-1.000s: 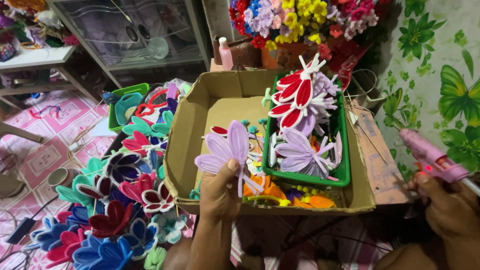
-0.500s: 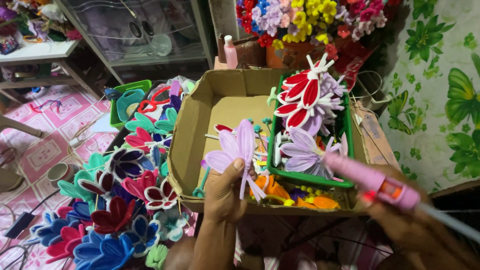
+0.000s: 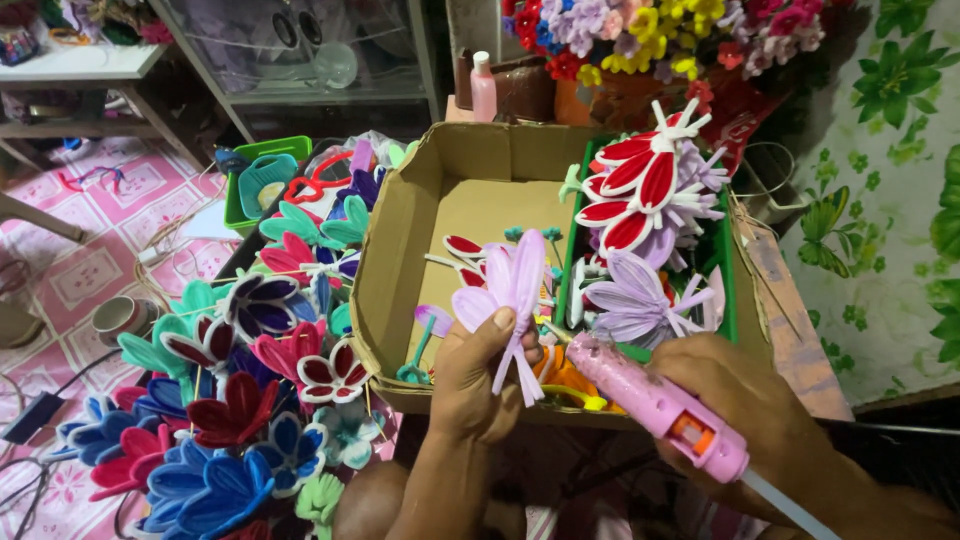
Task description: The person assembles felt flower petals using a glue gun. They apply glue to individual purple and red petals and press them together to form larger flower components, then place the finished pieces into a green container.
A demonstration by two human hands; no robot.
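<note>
Since the frame a second ago, our right hand (image 3: 760, 420) has swung in from the right edge, bringing the pink glue gun (image 3: 660, 405) up until its tip sits just beside the base of the lilac foam flower (image 3: 505, 290); our left hand (image 3: 478, 385) has held that flower in nearly the same spot above the cardboard box (image 3: 400, 250).

From the head camera, we see the left hand closed around the bundled stem strips of the lilac flower, thumb pressed on the front below the petals, which stand upright over the front edge of the box. Our right hand is wrapped around the glue gun's body, its nozzle pointing up and left toward the flower's base; whether nozzle and flower touch we cannot tell. A clear glue stick (image 3: 785, 500) juts from the back of the gun toward the lower right corner.

Inside the box, on its right side, stands a green tray (image 3: 728, 275) packed with more foam flowers, a red-and-white one (image 3: 640, 185) tallest among them. A few loose petals lie on the box floor. Left of the box, a heap of blue, red, purple and teal foam flowers (image 3: 230, 400) spreads over the floor, with a green basket (image 3: 262, 180) beyond it. A pink bottle (image 3: 484, 88) stands behind the box's far edge.
</note>
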